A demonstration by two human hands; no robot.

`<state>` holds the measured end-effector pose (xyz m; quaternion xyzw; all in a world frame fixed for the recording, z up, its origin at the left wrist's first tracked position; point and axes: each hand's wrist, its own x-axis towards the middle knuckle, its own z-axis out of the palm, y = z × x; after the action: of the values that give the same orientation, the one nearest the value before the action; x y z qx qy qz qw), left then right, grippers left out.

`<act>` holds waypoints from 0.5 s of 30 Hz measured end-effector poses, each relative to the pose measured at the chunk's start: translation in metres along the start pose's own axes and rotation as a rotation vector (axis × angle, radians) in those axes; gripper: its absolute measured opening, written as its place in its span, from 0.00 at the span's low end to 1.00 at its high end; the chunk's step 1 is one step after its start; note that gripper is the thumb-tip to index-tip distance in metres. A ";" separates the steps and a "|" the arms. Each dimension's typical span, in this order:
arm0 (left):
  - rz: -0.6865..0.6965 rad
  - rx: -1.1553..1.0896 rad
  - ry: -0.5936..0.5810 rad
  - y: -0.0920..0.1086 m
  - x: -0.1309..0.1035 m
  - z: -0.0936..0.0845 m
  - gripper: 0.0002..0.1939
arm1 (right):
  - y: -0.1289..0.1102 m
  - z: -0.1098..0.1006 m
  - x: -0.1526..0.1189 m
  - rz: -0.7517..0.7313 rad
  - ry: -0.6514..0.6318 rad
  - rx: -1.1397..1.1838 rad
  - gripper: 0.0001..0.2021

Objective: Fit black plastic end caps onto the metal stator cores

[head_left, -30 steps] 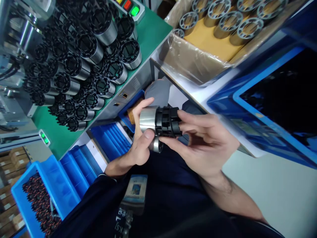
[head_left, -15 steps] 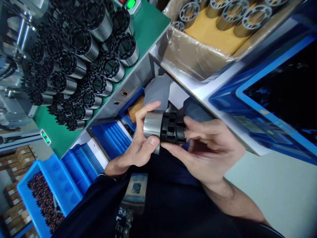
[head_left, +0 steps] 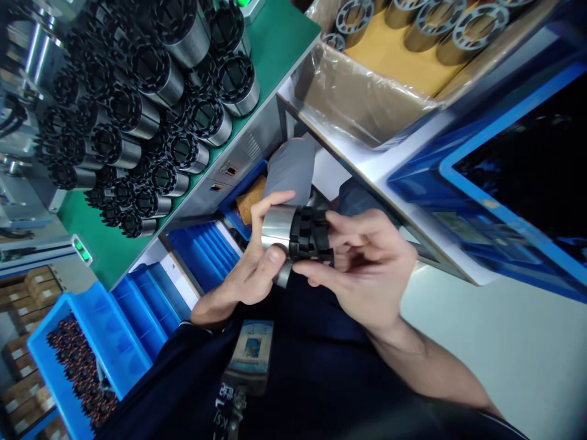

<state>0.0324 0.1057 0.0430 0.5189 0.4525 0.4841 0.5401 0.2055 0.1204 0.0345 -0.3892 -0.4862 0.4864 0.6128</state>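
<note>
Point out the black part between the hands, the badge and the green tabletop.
Black part (head_left: 308, 237), head view, its ridged side.
Badge (head_left: 252, 348), head view, its printed front.
Green tabletop (head_left: 287, 40), head view, a bare area.

Dark screen (head_left: 536, 159) — blue-framed, badge (head_left: 252, 347), cartons (head_left: 42, 285)

the hands (head_left: 376, 263) partly hide the held cylinder (head_left: 277, 225), and the carton (head_left: 362, 101) and dark screen (head_left: 536, 165) are cut off.

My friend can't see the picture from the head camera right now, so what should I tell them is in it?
Two hands, left and right, hold a silver metal ring with a black plastic part. Similar pieces crowd a green table.
</note>
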 end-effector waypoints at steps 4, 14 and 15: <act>0.182 0.097 -0.082 -0.010 -0.002 -0.006 0.34 | -0.003 0.006 -0.001 -0.014 0.017 -0.022 0.30; -0.233 -0.368 0.362 -0.003 0.020 0.019 0.30 | -0.025 -0.045 0.006 0.096 -0.114 -0.021 0.20; -0.252 -0.379 0.381 0.001 0.025 0.020 0.28 | -0.027 -0.049 0.006 0.127 -0.172 -0.070 0.21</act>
<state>0.0555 0.1278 0.0457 0.2482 0.5080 0.5779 0.5885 0.2593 0.1200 0.0501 -0.3971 -0.5280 0.5385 0.5230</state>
